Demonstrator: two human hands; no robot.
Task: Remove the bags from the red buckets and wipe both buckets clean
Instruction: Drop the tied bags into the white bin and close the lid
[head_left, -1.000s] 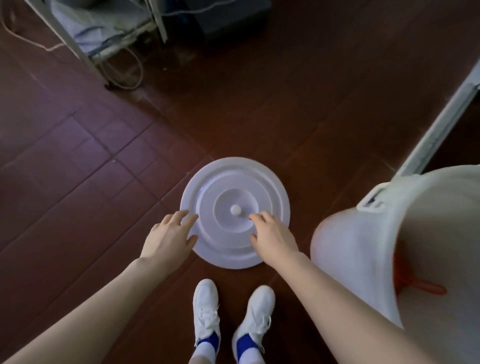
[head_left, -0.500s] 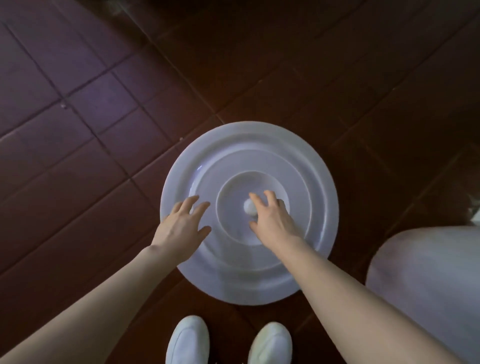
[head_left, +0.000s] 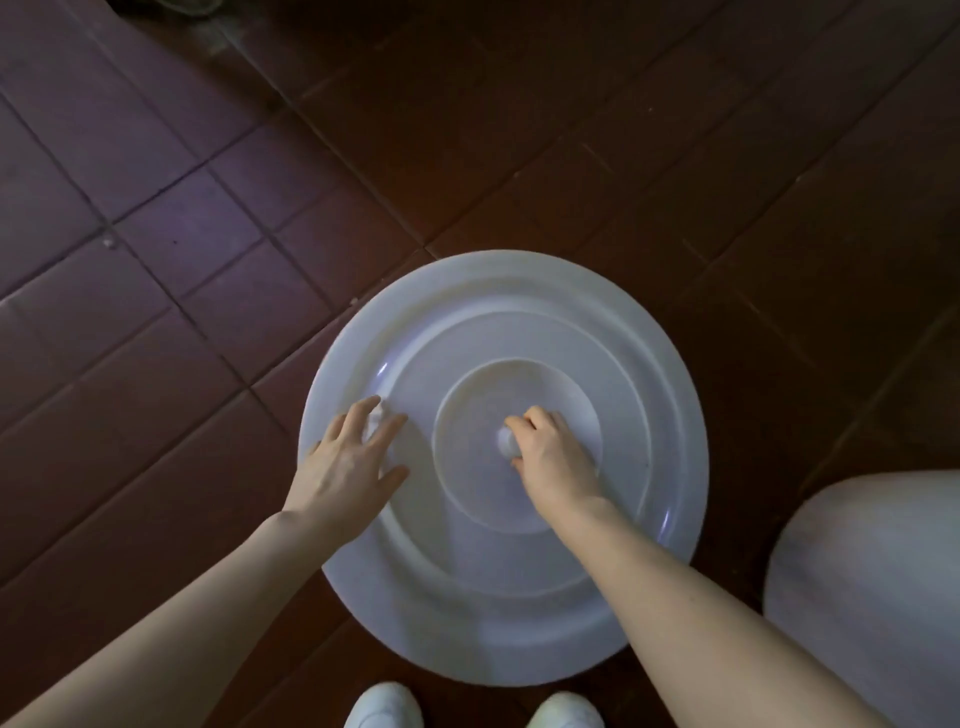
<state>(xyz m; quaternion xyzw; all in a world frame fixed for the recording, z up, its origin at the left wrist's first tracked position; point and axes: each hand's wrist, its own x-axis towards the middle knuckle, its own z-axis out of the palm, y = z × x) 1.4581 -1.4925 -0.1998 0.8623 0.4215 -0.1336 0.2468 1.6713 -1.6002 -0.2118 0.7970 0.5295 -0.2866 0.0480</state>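
Both hands are down on the big round white lid (head_left: 519, 597). At its middle, the right hand (head_left: 553, 457) has its fingers curled tight around the small knob (head_left: 506, 441). The left hand (head_left: 345, 473) lies flat and open on the lid's left side, fingers spread, with something small and white under its fingertips. The lid lies on the dark red floor tiles (head_left: 208, 234). Just right of the lid stands a white bucket (head_left: 872, 587). Below the lid, two white shoes (head_left: 384, 709) peek out.
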